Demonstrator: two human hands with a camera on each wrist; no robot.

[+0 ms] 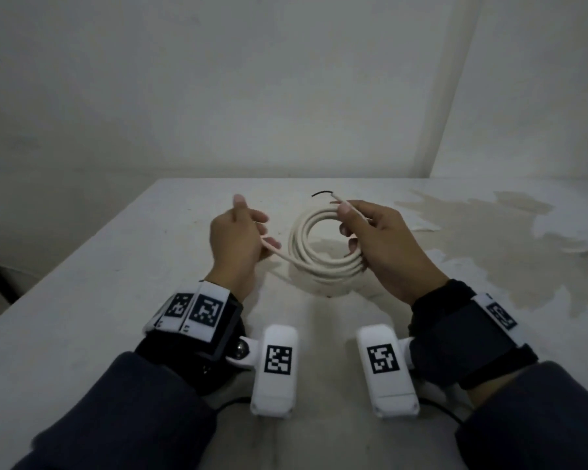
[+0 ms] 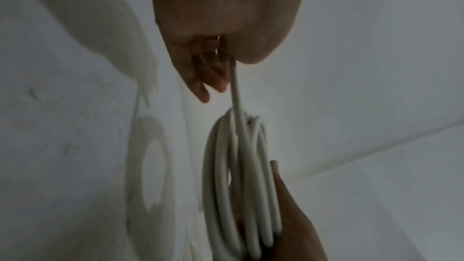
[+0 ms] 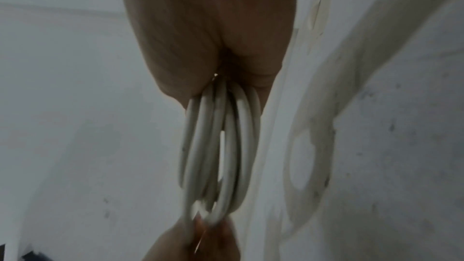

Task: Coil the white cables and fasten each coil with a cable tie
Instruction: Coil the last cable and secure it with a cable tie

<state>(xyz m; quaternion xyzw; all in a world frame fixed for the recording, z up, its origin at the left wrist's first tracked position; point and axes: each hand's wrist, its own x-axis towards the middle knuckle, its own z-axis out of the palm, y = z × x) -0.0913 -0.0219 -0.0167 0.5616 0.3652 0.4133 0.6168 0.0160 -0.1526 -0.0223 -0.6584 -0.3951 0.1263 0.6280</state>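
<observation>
A white cable is wound into a coil point(image 1: 314, 247) held just above the pale table point(image 1: 116, 300). My right hand point(image 1: 357, 228) grips the coil's right side, fingers through the ring and thumb on top, with one cable end point(image 1: 336, 199) sticking out past the thumb. My left hand point(image 1: 248, 232) pinches the loose tail point(image 1: 279, 254) that runs from the coil's lower left. A short black strip point(image 1: 321, 193) shows beside the cable end; whether it is a tie I cannot tell. The left wrist view shows the tail point(image 2: 234, 90) between my fingers and the coil point(image 2: 241, 176). The right wrist view shows the coil point(image 3: 218, 146) leaving my palm.
The table's left edge point(image 1: 65, 259) runs diagonally with dark floor beyond. A stained, peeling patch point(image 1: 489, 232) covers the table's right side. Pale walls point(image 1: 252, 96) close off the back and right. The coil's shadow point(image 2: 153, 166) lies on the table surface.
</observation>
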